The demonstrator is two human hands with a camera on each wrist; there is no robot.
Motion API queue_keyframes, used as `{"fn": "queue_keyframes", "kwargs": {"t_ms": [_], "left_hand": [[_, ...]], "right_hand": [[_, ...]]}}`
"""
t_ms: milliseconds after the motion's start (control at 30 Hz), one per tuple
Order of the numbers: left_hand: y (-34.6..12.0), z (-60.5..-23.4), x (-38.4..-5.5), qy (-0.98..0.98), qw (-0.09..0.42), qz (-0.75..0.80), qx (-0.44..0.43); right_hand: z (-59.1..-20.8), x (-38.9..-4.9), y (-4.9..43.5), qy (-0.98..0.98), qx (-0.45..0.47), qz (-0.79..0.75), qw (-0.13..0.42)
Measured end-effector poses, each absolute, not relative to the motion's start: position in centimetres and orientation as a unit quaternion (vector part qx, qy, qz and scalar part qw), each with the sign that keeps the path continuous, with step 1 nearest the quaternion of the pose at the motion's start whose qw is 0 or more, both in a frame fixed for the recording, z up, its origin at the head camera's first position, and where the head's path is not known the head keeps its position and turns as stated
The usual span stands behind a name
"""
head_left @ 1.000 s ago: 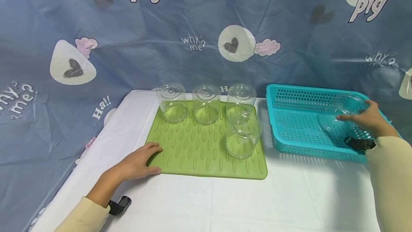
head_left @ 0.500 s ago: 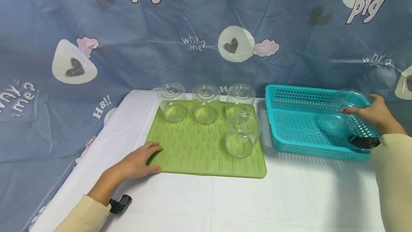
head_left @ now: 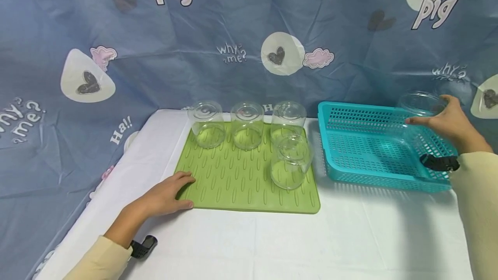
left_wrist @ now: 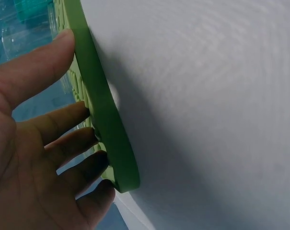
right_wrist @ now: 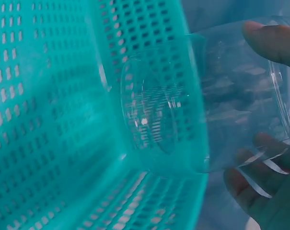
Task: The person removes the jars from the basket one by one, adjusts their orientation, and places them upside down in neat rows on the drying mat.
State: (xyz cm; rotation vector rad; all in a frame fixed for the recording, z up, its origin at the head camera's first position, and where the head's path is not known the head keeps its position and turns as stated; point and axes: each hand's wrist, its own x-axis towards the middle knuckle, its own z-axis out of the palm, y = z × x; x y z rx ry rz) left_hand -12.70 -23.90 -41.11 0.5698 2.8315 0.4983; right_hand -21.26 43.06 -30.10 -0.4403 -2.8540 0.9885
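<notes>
In the head view my right hand [head_left: 451,122] holds a clear jar [head_left: 422,103] by its upper end, over the right part of the turquoise basket [head_left: 365,176]. The right wrist view shows the thumb on one side of this jar [right_wrist: 236,96] and the fingers on the other, with its far end lower, against the perforated basket wall. On the left, my left hand [head_left: 165,195] rests at the near left corner of the green mat [head_left: 233,185]. Its fingertips touch the mat's edge [left_wrist: 99,96] in the left wrist view, fingers slightly bent.
Along the mat's back edge stand three clear jars [head_left: 247,126] in a row. Another clear jar [head_left: 289,163] stands in front of the rightmost one. White cloth [head_left: 288,245] covers the table, and a blue printed cloth [head_left: 194,68] hangs behind.
My right hand has risen with the clear jar, lifting it up from inside the basket. The left hand and the jars on the mat stay where they were.
</notes>
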Motion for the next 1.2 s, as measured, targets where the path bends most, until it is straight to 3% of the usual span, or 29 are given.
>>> {"fn": "queue_keyframes", "kwargs": {"t_ms": [233, 633, 1200], "left_hand": [[-23.8, -41.0, -12.6, 0.961, 0.107, 0.166, 0.193], [-23.8, -41.1, -12.4, 0.962, 0.112, 0.168, 0.183], [-23.5, -41.0, -12.1, 0.956, 0.124, 0.192, 0.182]], "right_hand": [[-27.8, -22.0, 40.4, -0.946, -0.087, 0.302, 0.078], [-24.7, -21.9, 35.8, -0.948, -0.016, 0.307, 0.084], [-21.8, -17.8, 25.4, -0.942, 0.132, 0.28, 0.132]]}}
